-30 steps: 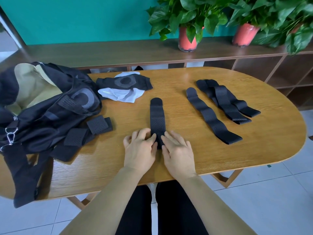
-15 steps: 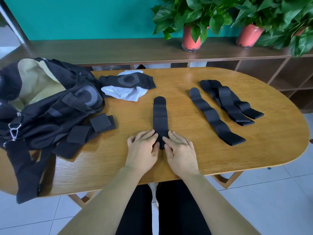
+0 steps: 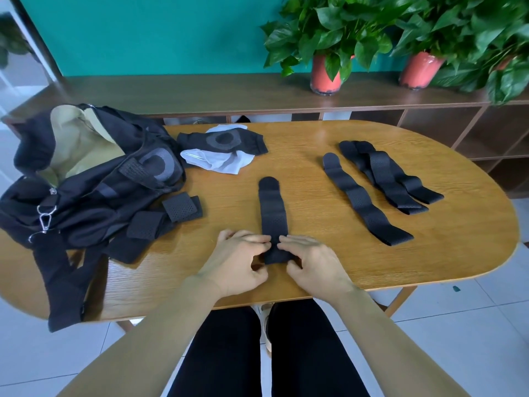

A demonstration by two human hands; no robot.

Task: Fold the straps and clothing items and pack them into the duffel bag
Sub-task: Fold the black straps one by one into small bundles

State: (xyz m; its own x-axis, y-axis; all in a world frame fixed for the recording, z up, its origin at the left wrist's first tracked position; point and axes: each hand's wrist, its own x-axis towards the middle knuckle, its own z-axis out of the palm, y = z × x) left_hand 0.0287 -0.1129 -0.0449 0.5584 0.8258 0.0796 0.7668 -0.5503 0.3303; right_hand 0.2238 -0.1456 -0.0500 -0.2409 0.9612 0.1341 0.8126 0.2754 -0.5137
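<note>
Behind everything, a teal wall (image 3: 143, 32) is being fronted by a long dark wooden shelf unit (image 3: 200, 93), and closer in an oval wooden table (image 3: 315, 267) is being used as the work surface over a pale tiled floor (image 3: 472, 339).

Places are being given from the middle strap (image 3: 273, 213), the black perforated band lying lengthwise at the table's centre. Far to its left, an open black duffel bag (image 3: 86, 190) with a tan lining is being left slumped over the table's left end, one of its wide straps hanging past the edge. Between that bag and the middle strap, two folded black straps (image 3: 166, 216) are being kept against the bag's side. Left of and beyond the middle strap, a black garment (image 3: 226, 141) is being rested on top of a white one (image 3: 220, 161).

At the middle strap's near end, the left hand (image 3: 237, 265) and the right hand (image 3: 315, 262) are being held on either side; thumb and fingers of each are being closed in a pinch on the strap's near end, which is being lifted slightly off the wood.

Right of the middle strap, a single long strap (image 3: 363, 202) is being left flat and diagonal, and just beyond it a pile of overlapping straps (image 3: 392, 179) is being kept. Farther back on the right, two red-potted plants (image 3: 326, 73) are being displayed on the shelf unit.
</note>
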